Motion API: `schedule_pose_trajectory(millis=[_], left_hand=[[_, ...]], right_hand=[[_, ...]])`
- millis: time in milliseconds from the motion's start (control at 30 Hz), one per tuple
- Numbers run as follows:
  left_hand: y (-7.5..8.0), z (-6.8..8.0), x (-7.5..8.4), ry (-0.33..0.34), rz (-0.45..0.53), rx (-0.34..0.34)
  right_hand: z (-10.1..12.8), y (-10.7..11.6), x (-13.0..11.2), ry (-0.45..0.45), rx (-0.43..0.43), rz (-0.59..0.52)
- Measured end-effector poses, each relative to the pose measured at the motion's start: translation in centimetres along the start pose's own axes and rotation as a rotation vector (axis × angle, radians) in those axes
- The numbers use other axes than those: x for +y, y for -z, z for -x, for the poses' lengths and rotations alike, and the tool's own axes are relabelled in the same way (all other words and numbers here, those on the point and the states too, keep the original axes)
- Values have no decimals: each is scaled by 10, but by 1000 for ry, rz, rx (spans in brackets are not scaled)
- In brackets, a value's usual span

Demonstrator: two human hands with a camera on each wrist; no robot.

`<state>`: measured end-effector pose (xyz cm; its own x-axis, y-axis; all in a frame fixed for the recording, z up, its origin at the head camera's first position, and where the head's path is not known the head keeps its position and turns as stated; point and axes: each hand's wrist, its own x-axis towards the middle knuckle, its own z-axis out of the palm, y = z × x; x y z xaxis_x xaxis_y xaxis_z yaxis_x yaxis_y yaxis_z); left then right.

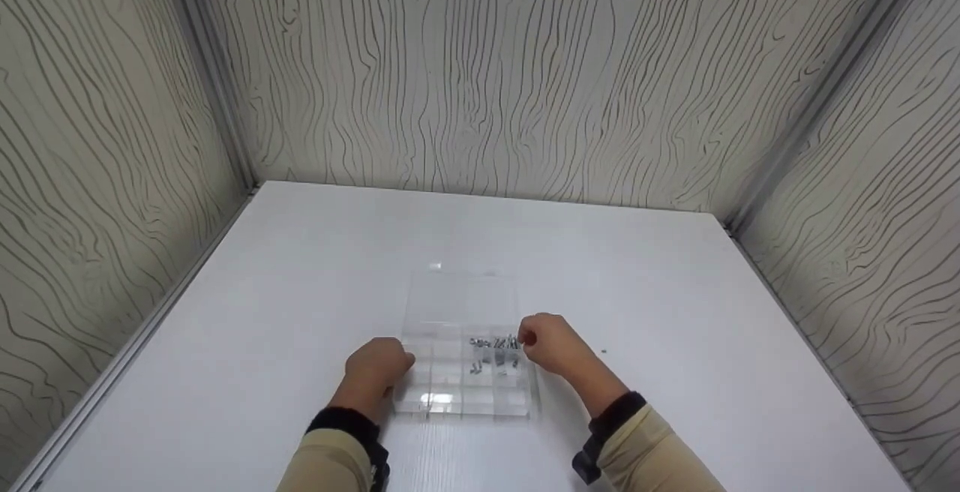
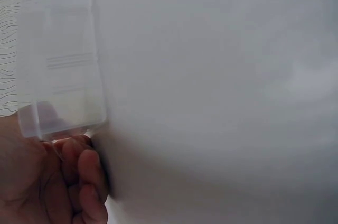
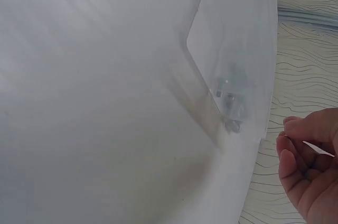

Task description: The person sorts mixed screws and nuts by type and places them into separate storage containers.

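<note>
A clear plastic compartment box (image 1: 446, 398) lies on the white table with its lid (image 1: 461, 297) folded back, away from me. Small metal screws and similar hardware (image 1: 501, 343) sit in its right-hand compartments. My left hand (image 1: 377, 366) grips the box's left side; in the left wrist view its fingers (image 2: 90, 174) curl beside the clear wall. My right hand (image 1: 555, 343) hovers by the box's right edge near the hardware. In the right wrist view its thumb and index fingertip (image 3: 291, 125) come together; whether something tiny is between them cannot be made out.
A tiny dark piece (image 1: 604, 351) lies on the table (image 1: 637, 274) to the right of my right hand. Panels with a wood-grain pattern (image 1: 480, 72) stand behind and at both sides, with grey metal rails (image 1: 817, 102) at the corners.
</note>
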<state>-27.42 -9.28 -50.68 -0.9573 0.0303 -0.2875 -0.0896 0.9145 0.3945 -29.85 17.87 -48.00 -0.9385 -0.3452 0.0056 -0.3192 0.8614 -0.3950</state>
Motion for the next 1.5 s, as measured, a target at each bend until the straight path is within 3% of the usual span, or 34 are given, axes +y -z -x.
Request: schedule_pose_trajectory(millis=[267, 700, 1133, 1367, 1500], left_hand=[[-1, -1, -1, -6, 0, 10], [2, 2, 0, -9, 3, -4], [0, -1, -1, -7, 1, -11], [-1, -3, -2, -9, -9, -2], [-2, -3, -2, -12, -15, 9]], right_hand=[[2, -6, -7, 48, -26, -48], [3, 1, 7, -17, -8, -51], [8, 12, 54, -209, 80, -43], [11, 14, 79, -337, 20, -52], [14, 14, 87, -363, -8, -8]])
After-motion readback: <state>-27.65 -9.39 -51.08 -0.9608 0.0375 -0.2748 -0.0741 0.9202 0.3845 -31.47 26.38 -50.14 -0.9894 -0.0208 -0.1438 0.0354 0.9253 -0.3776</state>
